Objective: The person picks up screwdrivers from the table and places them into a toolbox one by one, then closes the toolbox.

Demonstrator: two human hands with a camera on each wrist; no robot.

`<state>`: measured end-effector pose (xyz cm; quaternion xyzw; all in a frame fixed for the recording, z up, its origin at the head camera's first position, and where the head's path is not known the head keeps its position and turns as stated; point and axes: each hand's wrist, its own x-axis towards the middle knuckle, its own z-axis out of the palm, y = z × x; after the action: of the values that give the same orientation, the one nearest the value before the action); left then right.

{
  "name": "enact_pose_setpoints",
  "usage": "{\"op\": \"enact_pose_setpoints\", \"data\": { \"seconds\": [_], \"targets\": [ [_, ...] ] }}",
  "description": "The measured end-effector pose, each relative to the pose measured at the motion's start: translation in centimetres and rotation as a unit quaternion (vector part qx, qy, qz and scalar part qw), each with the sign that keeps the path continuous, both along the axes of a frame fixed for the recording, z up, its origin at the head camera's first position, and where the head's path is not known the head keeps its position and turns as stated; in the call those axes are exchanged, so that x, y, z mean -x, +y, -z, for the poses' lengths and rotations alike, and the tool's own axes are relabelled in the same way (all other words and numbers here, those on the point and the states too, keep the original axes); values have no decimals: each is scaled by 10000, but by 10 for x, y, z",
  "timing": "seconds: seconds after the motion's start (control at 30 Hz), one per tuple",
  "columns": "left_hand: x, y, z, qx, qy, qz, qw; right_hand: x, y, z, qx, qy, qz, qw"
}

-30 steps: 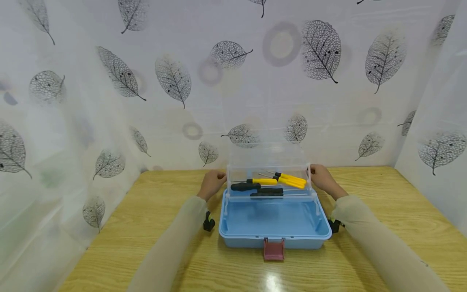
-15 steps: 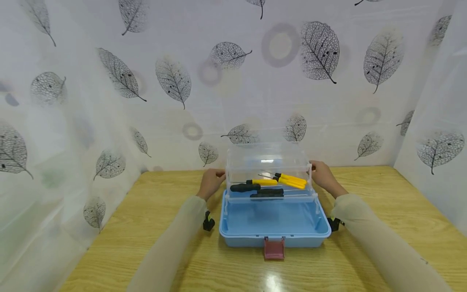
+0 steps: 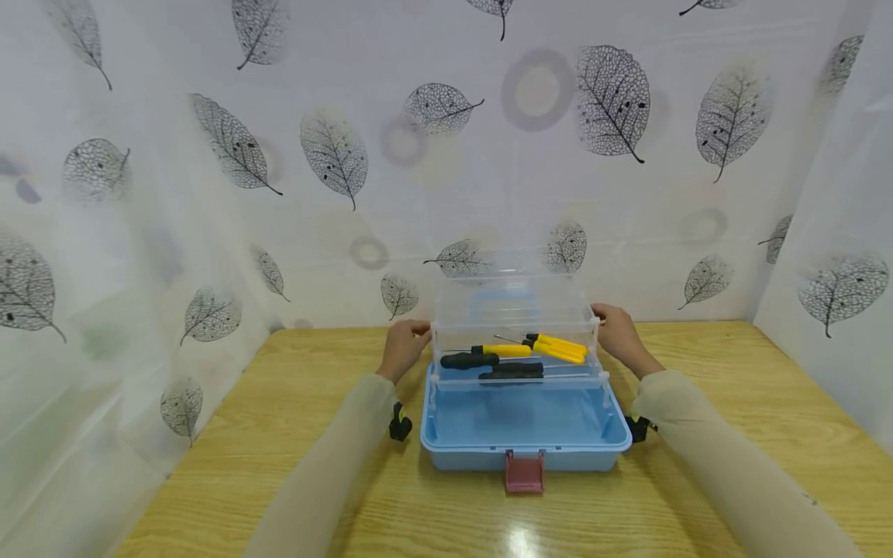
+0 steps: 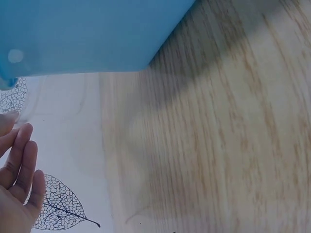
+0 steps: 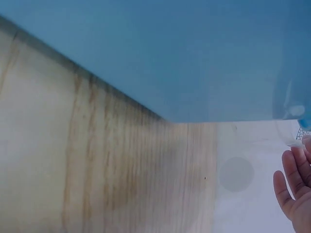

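Observation:
A blue toolbox (image 3: 523, 461) stands on the table with its clear lid (image 3: 516, 302) raised at the back. Its red latch (image 3: 525, 474) hangs down in front. Inside, a clear tray (image 3: 516, 384) sits raised above the base, bearing several screwdrivers (image 3: 512, 350) with yellow or black handles. My left hand (image 3: 403, 349) pinches the lid's left edge between thumb and fingers. At the opposite edge my right hand (image 3: 619, 337) does the same; its thumb and fingertips are partly hidden by the plastic. Both wrist views show the fingers (image 4: 22, 165) (image 5: 294, 177) beyond the blue side wall.
Under the toolbox is a wood-grain table (image 3: 300, 442). A pale leaf-print curtain (image 3: 474, 178) closes off the back and sides, close behind the lid. Black wrist cameras (image 3: 399, 425) flank the box on either side.
The clear lid has tilted a little and its reflections have shifted. Both hands have risen slightly with its edges, the right more. The toolbox base and the screwdrivers stay in place.

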<state>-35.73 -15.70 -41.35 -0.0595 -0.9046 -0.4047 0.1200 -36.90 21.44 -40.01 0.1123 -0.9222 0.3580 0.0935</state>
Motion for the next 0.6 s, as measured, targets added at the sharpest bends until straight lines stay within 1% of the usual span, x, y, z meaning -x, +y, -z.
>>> {"op": "enact_pose_setpoints", "data": {
  "seconds": [0.07, 0.17, 0.27, 0.4, 0.5, 0.6],
  "targets": [
    [-1, 0, -1, -33, 54, -10, 10000, 0, -1, -2, 83, -77, 59, 9999],
    [-2, 0, -4, -62, 194, -13, 9998, 0, -2, -5, 152, -48, 124, 9998],
    [-2, -1, -6, -40, 379, 3, 9993, 0, -3, -6, 243, 120, 157, 9995],
    [-1, -1, -8, 13, 518, 1, 9987, -1, -3, -6, 387, 376, 151, 9984],
    [-2, -1, -10, -19, 540, -4, 9985, -2, -3, -8, 473, 420, 151, 9979],
    [-2, -1, -12, -45, 649, -15, 9979, -3, -3, -9, 501, 419, 185, 9977]
  ]
}}
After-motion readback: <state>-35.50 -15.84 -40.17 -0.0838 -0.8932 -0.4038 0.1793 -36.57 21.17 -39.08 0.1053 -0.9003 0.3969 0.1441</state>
